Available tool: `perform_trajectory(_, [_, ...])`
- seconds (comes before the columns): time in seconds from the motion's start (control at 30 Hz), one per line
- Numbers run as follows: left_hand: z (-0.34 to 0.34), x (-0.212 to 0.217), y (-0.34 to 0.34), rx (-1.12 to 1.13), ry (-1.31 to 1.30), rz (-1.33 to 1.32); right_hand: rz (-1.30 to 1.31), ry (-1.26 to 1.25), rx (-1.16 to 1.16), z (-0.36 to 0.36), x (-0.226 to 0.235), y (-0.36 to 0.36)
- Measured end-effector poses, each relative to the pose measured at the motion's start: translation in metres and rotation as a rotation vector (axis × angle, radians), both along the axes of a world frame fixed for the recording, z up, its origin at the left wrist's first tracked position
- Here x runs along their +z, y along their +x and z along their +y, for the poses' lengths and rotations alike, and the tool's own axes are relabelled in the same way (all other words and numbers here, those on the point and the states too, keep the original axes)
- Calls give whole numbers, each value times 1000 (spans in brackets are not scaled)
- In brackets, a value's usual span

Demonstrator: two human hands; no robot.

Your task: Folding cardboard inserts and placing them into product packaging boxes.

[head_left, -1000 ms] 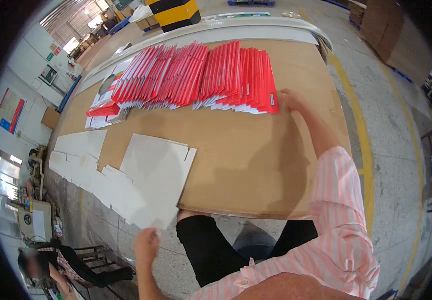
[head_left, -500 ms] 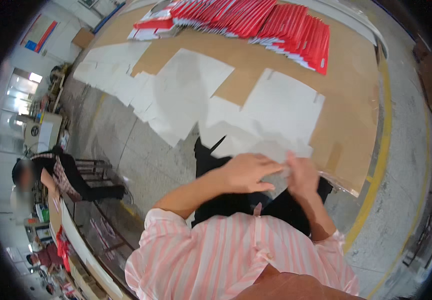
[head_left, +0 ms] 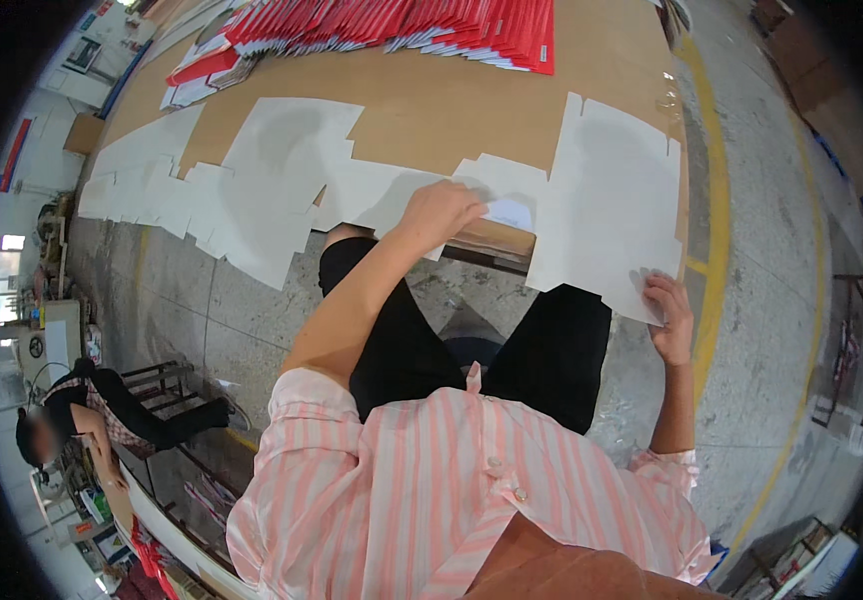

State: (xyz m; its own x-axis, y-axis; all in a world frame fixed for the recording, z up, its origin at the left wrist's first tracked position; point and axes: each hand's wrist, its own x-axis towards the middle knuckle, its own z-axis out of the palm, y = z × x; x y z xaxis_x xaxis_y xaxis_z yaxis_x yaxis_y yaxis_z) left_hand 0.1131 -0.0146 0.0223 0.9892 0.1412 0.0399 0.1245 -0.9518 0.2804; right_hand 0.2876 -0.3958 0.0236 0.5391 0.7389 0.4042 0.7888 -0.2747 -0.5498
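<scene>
A large flat white cardboard sheet (head_left: 607, 190) with slits in its edges lies at the table's near right, its lower part hanging over the edge. My right hand (head_left: 670, 318) grips its lower right corner with bent fingers. At the near edge of the table, my left hand (head_left: 442, 212) is closed, fingers pressed together beside a small white piece (head_left: 509, 213); its fingertips hide what they pinch, if anything. More white sheets (head_left: 287, 165) overlap toward the left. Far across the table is a fanned row of red-and-white folded packets (head_left: 482, 30).
Brown cardboard covers the table (head_left: 432, 125). Below its near edge are my legs in black trousers (head_left: 552, 350). A yellow line (head_left: 717, 200) runs along the concrete floor at right. Another person (head_left: 72, 420) bends over a work table at the far left.
My hands, earlier close together above my lap, have moved apart: the left to the table edge, the right to the large sheet's corner. The view has shifted, and the sheet lies differently.
</scene>
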Motion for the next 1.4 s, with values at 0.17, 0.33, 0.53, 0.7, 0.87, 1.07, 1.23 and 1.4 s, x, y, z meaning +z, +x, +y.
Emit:
perform_trajectory(0.17, [-27, -19, 44, -33, 187, 12, -45, -194, 29, -5, 9, 16])
perform_trajectory(0.33, [-59, -33, 35, -193, -337, -349, 507, -203, -295, 14, 7, 37])
perform_trajectory(0.53, [-128, -49, 79, 242, -215, -566, -261, -464, -638, 51, -27, 28])
perform_trajectory(0.7, [-124, -36, 54, -14, -89, -381, -244, -357, -685, 44, -44, 32])
perform_trajectory(0.87, [-35, -45, 18, 281, -234, -470, 321, 66, -614, -21, -50, 46])
perform_trajectory(1.07, [-93, -45, 39, 151, -415, -554, 650, 1069, -535, -16, -18, 62])
perform_trajectory(1.23, [-151, -55, 62, 76, -471, -599, 159, 395, -443, 68, 6, 21])
perform_trajectory(1.4, [-149, -41, 34, -41, -319, -471, -506, -217, -22, 121, -13, -19])
